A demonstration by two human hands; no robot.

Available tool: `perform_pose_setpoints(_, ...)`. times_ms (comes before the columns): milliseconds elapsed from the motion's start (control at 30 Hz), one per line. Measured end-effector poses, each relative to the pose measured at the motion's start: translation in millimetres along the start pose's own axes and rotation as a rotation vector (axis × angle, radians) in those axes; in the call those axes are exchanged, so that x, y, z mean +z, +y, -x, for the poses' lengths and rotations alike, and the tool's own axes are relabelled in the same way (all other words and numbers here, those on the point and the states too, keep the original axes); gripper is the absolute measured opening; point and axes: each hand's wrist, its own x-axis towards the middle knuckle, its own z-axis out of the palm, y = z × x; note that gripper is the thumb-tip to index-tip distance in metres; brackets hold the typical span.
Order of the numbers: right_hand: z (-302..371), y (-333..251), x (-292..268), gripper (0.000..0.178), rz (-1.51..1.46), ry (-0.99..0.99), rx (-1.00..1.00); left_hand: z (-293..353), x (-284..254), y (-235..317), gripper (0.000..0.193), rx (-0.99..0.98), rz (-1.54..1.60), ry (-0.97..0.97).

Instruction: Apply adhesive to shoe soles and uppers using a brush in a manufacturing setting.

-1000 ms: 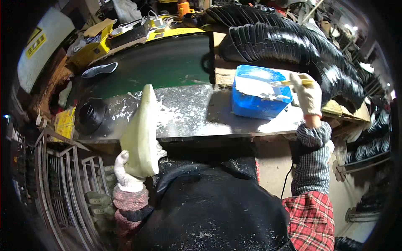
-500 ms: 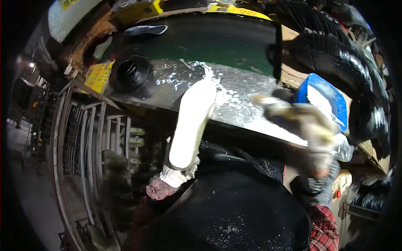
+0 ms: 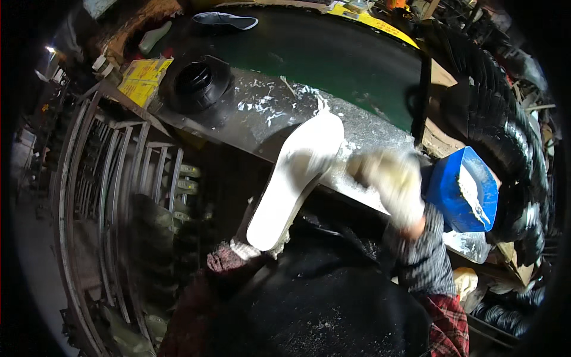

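Note:
A long white shoe sole (image 3: pixel 284 196) lies bottom up and tilted over the near edge of the bench, its toe end pointing away. From below, my left hand (image 3: pixel 245 250) in a whitish glove grips it at the heel end; most of the fingers are hidden under it. My right hand (image 3: pixel 395 181), also gloved, is smeared by motion just right of the sole's middle. Whether it touches the sole or holds something cannot be made out. Right of that hand stands a blue tub (image 3: pixel 452 193) with white matter on its inner wall.
A dark green belt (image 3: pixel 333 65) runs behind the white-spattered metal bench (image 3: pixel 250 122), with a grey insole-shaped piece (image 3: pixel 226 21) on it. A black round object (image 3: pixel 196 83) sits left. Metal racks (image 3: pixel 122 196) stand at left; black shiny pieces (image 3: pixel 502 119) are piled at right.
My right hand has swung left from beside the blue tub to the sole. The view has shifted, and the sole now sits a little further right in it, still in my left hand.

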Motion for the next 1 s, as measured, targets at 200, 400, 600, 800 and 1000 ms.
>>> perform_pose_setpoints(200, -23, -31, 21, 0.018, 0.303, -0.388, -0.250, -12, -7, 1, 0.077, 0.066, -0.266, -0.110)
perform_pose_setpoints(400, -6, -14, 22, 0.013, -0.178, -0.147, 0.155, -26, -11, 7, 0.074, 0.010, -0.005, -0.272)
perform_pose_setpoints(600, 41, -26, 7, 0.031, -0.369, -0.494, 0.294, -16, 31, 1, 0.066, 0.031, 0.171, -0.029)
perform_pose_setpoints(800, 54, -24, 7, 0.028, -0.212, -0.499, 0.074, -22, 10, -3, 0.070, 0.051, 0.133, -0.412)
perform_pose_setpoints(1000, 5, 40, -46, 0.021, 0.818, -0.087, -0.439, -1, -5, 5, 0.074, -0.082, 0.081, -0.116)
